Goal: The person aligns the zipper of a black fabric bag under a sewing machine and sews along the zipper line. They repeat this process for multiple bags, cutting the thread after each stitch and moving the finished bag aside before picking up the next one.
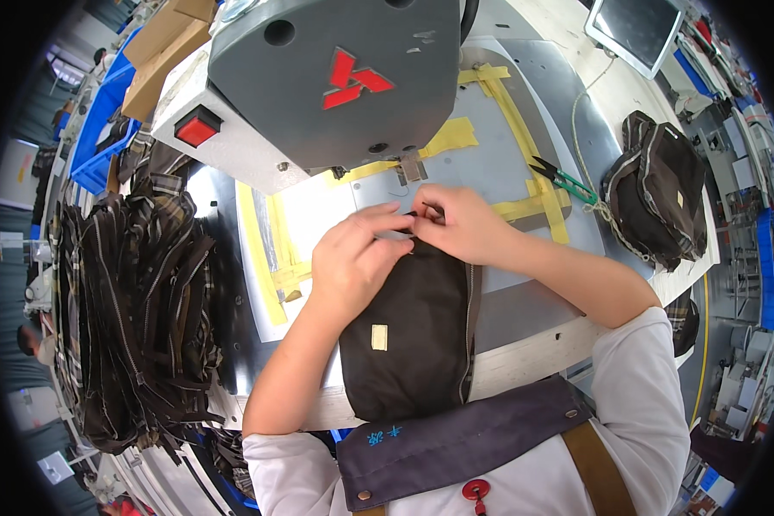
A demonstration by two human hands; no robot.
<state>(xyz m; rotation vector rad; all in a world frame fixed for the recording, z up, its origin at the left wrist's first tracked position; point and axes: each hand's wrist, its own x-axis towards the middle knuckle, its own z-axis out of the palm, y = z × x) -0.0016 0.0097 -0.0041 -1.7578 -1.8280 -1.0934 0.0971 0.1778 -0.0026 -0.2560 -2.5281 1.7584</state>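
A dark brown fabric pouch [404, 335] lies in front of me, its near end at the table's front edge. A zipper runs down its right side, and a small cream label sits on its face. At its far end my left hand [357, 258] pinches the edge from the left. My right hand [460, 222] is closed, fingertips pinched on the same edge beside a small dark bit. The fingers hide most of that spot. Just beyond them is the metal presser foot [411, 170] of a sewing machine.
The grey machine head [344, 86] with a red switch [197, 127] overhangs the work plate, which bears yellow tape [525, 129]. Zippered dark pieces [138, 318] are piled at left. At right are green-handled thread snips [568, 182], a stack of brown pouches [662, 193] and a tablet [635, 33].
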